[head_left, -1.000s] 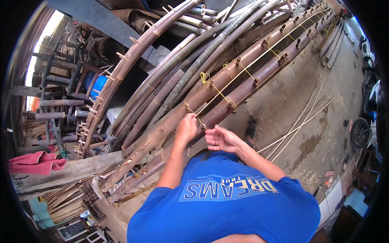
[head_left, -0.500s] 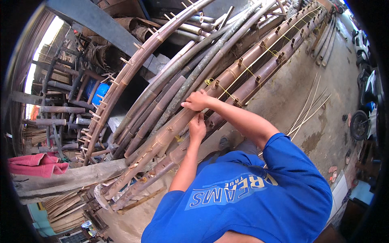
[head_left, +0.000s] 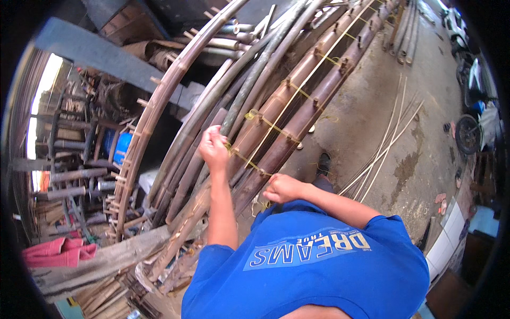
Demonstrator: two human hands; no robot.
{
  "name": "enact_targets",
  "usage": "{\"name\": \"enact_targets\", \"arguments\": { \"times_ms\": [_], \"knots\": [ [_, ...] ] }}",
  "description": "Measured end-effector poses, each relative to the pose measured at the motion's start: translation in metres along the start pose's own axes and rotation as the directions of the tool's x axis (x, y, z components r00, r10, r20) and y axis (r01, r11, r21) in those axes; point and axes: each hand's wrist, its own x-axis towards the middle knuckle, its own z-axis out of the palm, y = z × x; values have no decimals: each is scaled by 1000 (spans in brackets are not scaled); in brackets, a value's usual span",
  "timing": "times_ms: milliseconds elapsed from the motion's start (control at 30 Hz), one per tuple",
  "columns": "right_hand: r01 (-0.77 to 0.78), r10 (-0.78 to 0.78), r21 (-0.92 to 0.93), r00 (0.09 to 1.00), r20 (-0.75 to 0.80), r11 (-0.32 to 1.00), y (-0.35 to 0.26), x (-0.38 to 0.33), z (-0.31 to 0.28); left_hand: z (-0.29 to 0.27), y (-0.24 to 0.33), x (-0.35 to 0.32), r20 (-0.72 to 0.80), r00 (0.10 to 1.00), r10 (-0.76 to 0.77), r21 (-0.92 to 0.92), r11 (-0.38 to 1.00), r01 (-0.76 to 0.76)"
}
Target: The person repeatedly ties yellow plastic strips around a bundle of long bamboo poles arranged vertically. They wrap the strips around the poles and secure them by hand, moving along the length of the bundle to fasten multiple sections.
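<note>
Two long brown bamboo poles (head_left: 270, 110) lie side by side on a slant, with short pegs standing out along them. A thin pale bamboo strip (head_left: 300, 88) runs lengthwise between them. Yellow string (head_left: 244, 158) crosses from one pole to the other at several places. At the left pole's far side, my left hand (head_left: 213, 151) is raised with curled fingers, pinched on the string. My right hand (head_left: 287, 189) is closed in a fist beside the right pole, where the string's other end reaches it. The string inside both hands is mostly hidden.
More bamboo poles (head_left: 234, 93) are piled to the left, beside a curved pegged bamboo piece (head_left: 154, 114). Thin loose strips (head_left: 383, 146) lie on the concrete floor at right. A motorcycle wheel (head_left: 468, 134) stands at far right; a red cloth (head_left: 59, 252) hangs at lower left.
My hands were close together over the left pole. Now they are apart: the left has moved left, the right down and right across the poles. The view has shifted too.
</note>
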Motion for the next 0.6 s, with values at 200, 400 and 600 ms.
{"name": "enact_targets", "arguments": {
  "times_ms": [200,400,600],
  "knots": [
    [-26,51,233,993,-105,972,-18,-23,-22,16,-138,73,387,903,-186,800,556,-228],
    [-415,505,295,773,-384,861,57,-139,-59,90,5,61,508,861,-34,699,600,-389],
    [-552,848,644,342,-405,530,200,-317,-100,317,86,-57,685,718,127,459,689,-561]
  ]
}}
